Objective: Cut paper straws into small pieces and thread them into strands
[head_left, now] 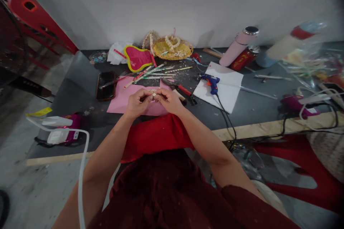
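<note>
Over pink paper (120, 96), my left hand (137, 103) and my right hand (170, 101) meet with fingertips pinched. Between them is a small pale piece (154, 94), too small to name; both hands grip it. More cream-coloured bits show just behind the fingertips. Close to my right hand lies a cutting tool with red handles (185, 90), its jaws toward the paper. Several thin patterned sticks (158, 76) lie loosely behind my hands, among pale crumbs. A red cloth (158, 134) covers my lap below my wrists.
A blue glue gun (212, 83) rests on a white sheet (231, 93), its cord hanging over the table edge. Around stand a phone (105, 86), a yellow basket (161, 54), a pink flask (238, 46) and a red can (245, 58). A purple power strip (73, 128) sits left.
</note>
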Motion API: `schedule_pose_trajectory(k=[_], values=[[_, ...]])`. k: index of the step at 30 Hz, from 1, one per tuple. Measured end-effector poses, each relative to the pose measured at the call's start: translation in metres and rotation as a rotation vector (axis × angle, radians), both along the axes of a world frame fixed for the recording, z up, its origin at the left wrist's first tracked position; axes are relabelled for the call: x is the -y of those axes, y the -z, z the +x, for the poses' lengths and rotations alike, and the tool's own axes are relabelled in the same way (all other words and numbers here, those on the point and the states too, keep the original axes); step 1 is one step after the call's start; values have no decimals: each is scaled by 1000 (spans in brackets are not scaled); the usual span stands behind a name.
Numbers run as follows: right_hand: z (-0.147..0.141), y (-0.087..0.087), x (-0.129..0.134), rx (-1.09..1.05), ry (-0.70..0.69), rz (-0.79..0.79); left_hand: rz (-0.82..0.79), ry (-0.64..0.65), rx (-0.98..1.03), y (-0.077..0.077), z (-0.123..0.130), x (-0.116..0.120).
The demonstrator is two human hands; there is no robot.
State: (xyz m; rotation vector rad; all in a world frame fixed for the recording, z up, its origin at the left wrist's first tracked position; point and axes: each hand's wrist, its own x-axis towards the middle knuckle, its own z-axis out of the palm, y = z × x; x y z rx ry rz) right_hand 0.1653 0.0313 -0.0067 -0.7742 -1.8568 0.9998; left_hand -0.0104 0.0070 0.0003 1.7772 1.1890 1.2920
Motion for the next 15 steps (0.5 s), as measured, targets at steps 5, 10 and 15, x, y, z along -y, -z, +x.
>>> schedule_pose_trajectory(k=[5,10,15], values=[[1,-4,2,-9,-14,-31,6,12,-5,0,-2,0],[1,-3,2,-17,-24,-36,22,13,-26,0,-3,0],[1,-2,1,-30,-30,-2,39,12,-35,1,-3,-1]])
